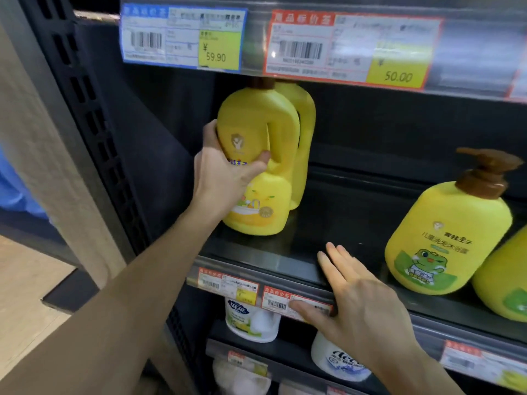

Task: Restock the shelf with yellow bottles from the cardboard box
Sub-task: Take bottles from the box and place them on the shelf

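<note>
Left hand: the left hand (228,169) is wrapped around the front yellow handled jug (258,163), thumb across its front near the handle opening, fingers around its far left side.
Jug's lie from the hand: the jug stands upright, long axis vertical, its base on the shelf (302,252) below the hand and its brown cap up under the price rail (256,38).
Neighbour: a second yellow jug (303,138) stands just behind and to the right of the held one, touching or nearly so (the gap is hidden).
Right hand: the right hand (356,297) is empty, fingers spread flat on the shelf's front edge, thumb over a red price tag (296,305).
Nearer hand: the left, already on the jug.
Room: bare dark shelf runs right of the left hand to a yellow pump bottle (450,235) beyond the right hand.
Judgement: the jug looks nearly placed; squaring it seems to be what remains.
Cardboard box: not in view.
</note>
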The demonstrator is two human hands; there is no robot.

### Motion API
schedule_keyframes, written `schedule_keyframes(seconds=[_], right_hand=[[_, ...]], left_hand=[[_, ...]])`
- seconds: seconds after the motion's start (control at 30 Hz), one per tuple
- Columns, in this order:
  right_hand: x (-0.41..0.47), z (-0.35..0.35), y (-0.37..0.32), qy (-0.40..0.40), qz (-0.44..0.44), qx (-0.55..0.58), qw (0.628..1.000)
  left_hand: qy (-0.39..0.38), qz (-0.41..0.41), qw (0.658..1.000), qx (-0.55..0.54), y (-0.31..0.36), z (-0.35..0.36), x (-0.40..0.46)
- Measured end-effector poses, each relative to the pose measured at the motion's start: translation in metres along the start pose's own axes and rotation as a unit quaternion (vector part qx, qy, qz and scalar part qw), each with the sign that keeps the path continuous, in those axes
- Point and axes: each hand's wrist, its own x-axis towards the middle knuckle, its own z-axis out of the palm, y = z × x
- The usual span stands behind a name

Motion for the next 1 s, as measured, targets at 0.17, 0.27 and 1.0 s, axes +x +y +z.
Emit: schedule_keyframes(seconds=[0.17,0.27,1.0], right_hand=[[0.0,-0.003,-0.002,0.013,0.0,0.004,1.0],[0.0,-0.004,-0.004,0.022,-0.001,0.001,1.0],[0.001,-0.008,-0.006,-0.011,0.002,0.007,1.0]], left_hand=[[-0.008,0.013,1.0,-0.021,-0.011,0.008,0.007],[-0.014,0.014,0.999,-0.029,-0.011,0.011,0.008],[-0.034,0.029,0.998,-0.034,-0.014,0.031,0.01]])
